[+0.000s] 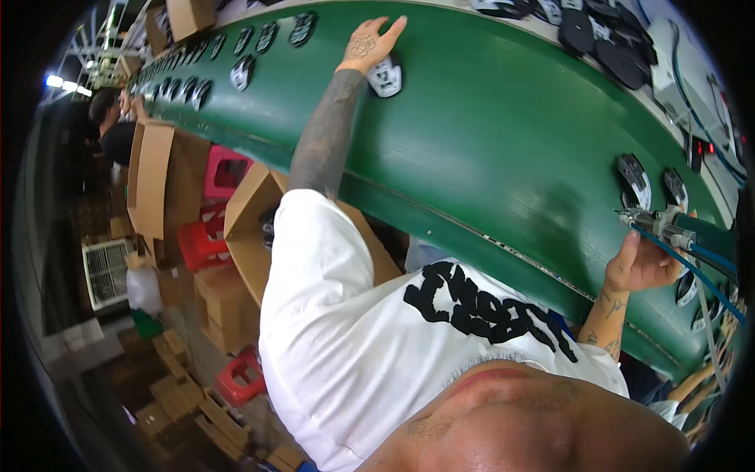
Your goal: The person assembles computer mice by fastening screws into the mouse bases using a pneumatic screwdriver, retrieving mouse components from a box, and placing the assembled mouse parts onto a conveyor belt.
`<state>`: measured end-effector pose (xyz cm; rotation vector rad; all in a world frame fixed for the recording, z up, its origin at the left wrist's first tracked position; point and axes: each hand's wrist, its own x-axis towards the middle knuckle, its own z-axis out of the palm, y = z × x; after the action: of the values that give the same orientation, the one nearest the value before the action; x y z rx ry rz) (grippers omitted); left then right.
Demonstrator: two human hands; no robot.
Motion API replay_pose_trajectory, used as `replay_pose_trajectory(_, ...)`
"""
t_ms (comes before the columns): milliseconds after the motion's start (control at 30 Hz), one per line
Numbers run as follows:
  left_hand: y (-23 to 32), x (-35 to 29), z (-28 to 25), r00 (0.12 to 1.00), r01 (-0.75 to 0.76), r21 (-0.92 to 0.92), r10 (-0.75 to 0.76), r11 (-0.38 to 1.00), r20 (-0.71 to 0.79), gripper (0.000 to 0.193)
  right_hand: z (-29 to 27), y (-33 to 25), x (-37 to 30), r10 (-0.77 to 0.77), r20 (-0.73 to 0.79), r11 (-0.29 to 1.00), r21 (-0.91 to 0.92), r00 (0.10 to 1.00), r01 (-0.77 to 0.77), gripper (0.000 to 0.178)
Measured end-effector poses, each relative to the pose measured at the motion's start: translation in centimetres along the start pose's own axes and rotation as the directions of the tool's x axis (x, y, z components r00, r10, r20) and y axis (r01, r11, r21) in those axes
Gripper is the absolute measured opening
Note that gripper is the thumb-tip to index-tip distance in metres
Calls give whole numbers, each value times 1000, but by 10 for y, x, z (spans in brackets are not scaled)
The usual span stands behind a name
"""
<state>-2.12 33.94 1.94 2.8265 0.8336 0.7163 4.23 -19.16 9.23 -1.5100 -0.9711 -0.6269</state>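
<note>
My left hand reaches over the far side of the green conveyor belt, its thumb and fingers apart and nothing in them. Just beside its wrist lies a rounded black-and-white piece, flat on the belt. Over at the right, my right hand is closed round a metal tool with blue hoses; the tool partly hides the fingers. Beyond this tool, a black piece with a pale side and a similar piece rest on the belt. What kind of product these pieces are, I cannot tell.
Rows of similar pieces run along the belt's far left. Black parts crowd the ledge at upper right, next to a pale machine. Open cartons and red stools stand left; a co-worker is further off.
</note>
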Motion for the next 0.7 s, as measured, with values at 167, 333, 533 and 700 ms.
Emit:
replay_pose_trajectory(167, -40, -78, -67, 907, 42, -495, -240, 868, -345, 39, 15, 2, 0, -21, -29, 997, 69, 999, 23, 60)
replay_pose_trajectory(333, -120, -311, -135, 667, 386, -15, -291, 922, -686, 29, -31, 51, 1, -106, -151, 986, 111, 983, 124, 60)
replay_pose_trajectory(533, -174, -674, -53, 163, 915, 397, -966, 71, -201, 89, -5, 66, 46, -69, -348, 944, 281, 935, 174, 46)
replay_pose_trajectory(700, -115, -719, 1, -264, 833, 539, -945, -122, 194, 120, -15, 85, 54, -208, -185, 958, 157, 960, 238, 46)
